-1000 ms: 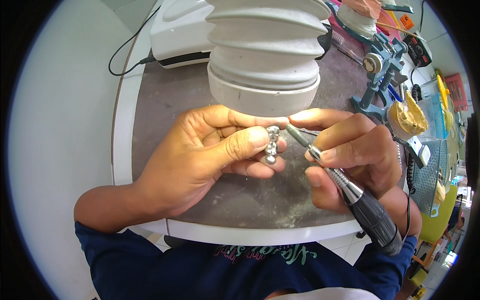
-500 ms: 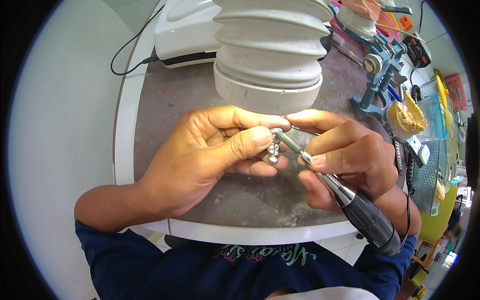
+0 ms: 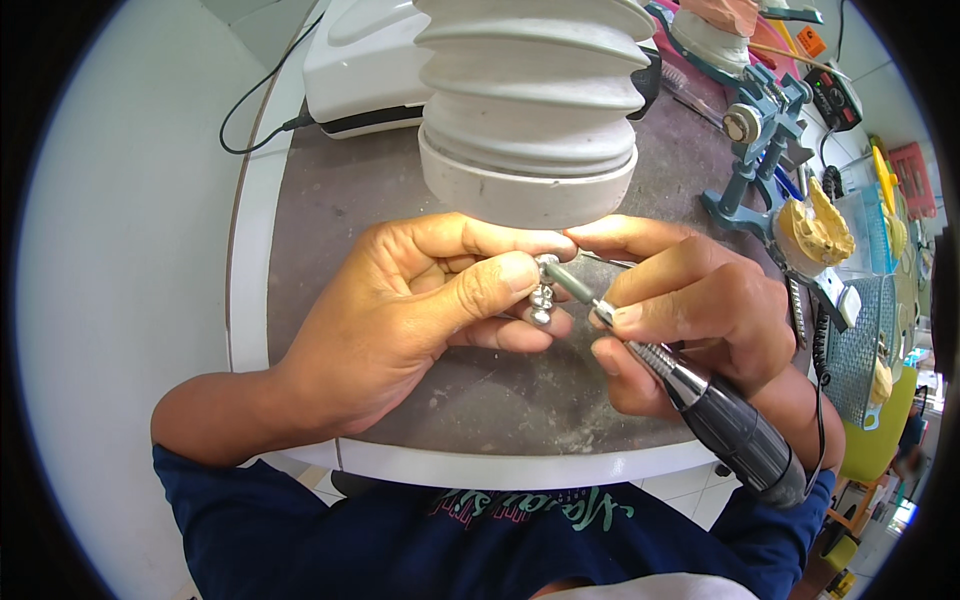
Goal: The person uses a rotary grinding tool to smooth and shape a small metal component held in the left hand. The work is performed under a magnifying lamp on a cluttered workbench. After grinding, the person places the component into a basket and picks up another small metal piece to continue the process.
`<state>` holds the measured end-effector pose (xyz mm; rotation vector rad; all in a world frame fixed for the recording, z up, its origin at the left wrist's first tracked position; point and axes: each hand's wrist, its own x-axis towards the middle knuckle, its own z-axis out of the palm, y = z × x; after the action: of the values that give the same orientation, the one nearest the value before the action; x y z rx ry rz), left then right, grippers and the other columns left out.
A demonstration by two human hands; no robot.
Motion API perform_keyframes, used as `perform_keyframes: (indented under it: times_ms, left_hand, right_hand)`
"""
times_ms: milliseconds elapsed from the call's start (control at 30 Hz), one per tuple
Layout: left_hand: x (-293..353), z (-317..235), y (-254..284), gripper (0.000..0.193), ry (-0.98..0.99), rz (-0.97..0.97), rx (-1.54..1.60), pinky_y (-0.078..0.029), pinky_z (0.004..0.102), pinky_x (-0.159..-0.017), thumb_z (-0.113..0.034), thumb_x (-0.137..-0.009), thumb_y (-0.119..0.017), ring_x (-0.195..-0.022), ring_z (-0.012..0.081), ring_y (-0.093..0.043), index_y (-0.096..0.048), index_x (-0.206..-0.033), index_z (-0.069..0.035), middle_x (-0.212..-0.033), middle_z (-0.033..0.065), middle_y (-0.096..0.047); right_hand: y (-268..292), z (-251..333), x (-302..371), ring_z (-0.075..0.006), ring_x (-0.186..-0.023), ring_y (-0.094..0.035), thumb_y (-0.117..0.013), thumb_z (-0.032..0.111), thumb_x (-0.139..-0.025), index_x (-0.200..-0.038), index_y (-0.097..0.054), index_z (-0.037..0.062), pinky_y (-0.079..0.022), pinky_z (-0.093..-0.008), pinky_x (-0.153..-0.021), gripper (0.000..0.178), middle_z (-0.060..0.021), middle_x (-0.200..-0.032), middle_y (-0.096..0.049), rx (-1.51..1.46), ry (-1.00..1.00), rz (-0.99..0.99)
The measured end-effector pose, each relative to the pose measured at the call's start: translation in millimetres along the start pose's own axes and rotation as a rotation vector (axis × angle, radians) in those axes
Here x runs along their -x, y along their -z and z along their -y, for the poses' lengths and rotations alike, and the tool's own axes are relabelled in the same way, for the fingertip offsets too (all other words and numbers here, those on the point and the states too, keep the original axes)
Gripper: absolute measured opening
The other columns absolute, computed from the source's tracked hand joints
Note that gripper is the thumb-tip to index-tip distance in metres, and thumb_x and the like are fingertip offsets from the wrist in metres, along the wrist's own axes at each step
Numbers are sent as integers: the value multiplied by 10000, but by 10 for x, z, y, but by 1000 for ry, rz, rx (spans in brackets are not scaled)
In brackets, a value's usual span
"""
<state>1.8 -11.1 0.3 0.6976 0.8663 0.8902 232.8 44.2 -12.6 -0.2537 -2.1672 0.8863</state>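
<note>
work on the small, shiny silver metal piece of joined rounded lobes (image 3: 541, 298) judged under way, not finished: the slim grey-green cylindrical tip (image 3: 572, 284) of the black-and-silver rotary handpiece (image 3: 740, 430) appears to touch its upper end. piece location: held above the dark grey table (image 3: 480, 400), inward from the middle of the white near edge (image 3: 540, 468), just below the white ribbed hose (image 3: 530, 110). left hand (image 3: 400, 310): grip pinching the piece between thumb and fingers. right hand (image 3: 715, 300): grip closed around the handpiece near its silver nose, forefinger reaching toward the left fingertips. done so far: lower lobes look bright and smooth; whether they are complete cannot be told. left: upper end, partly hidden by thumb and tip, is being worked; remaining amount not readable. pale powder (image 3: 580, 432) lies toward the near edge.
</note>
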Motion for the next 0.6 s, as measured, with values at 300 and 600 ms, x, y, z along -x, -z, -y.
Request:
perform_keyframes:
  times_ms: [300, 600]
  left_hand:
    - [-5, -13, -2, 359, 12, -6, -8, -618, 251, -802, -155, -1028, -558, -914, 178, -712, -559, -1320, 54, -1052, 164, -681]
    - [-8, -2, 10, 359, 7, -9, 10, -615, 256, -800, -164, -1028, -560, -904, 170, -708, -559, -1316, 51, -1055, 148, -682]
  right_hand:
    - [-8, 41, 37, -402, -1067, -669, -755, -47, -803, -1041, -555, 3, -541, -503, -957, 315, -161, -941, -635, 11, -54, -26]
    - [16, -32, -22, -337, -915, -701, -756, -19, -803, -1029, -558, -1, -556, -534, -926, 301, -140, -838, -635, 74, 65, -6]
